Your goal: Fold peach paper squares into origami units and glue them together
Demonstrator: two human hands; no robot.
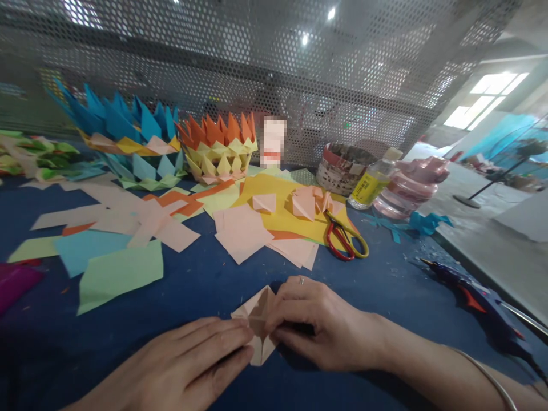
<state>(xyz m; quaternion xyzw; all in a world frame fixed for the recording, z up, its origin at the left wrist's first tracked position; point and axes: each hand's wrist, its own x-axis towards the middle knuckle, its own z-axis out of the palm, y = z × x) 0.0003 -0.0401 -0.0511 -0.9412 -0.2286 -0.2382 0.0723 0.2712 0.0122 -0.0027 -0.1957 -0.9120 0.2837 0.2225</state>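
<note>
A pale pink sheet of origami paper [256, 311], partly folded with an opened pocket, lies on the blue tabletop before me. My left hand [184, 357] rests flat over its left corner, fingers stretched out together. On the other side my right hand [314, 322] pinches the paper's right edge between bent fingers and thumb; a ring shows on one finger. My fingers hide both side edges of the fold. Beyond the hands lie flat pink squares [242, 231] and several small folded pink pieces [305, 202] on a yellow sheet [261, 191].
Scissors [342, 237] lie beyond my right hand; a glue gun [475, 299] lies further right. A clear bottle [371, 180], a pink bottle [406, 185] and a round tub [342, 168] stand behind. Folded-paper baskets [218, 148] and paper scraps [124, 268] fill the left.
</note>
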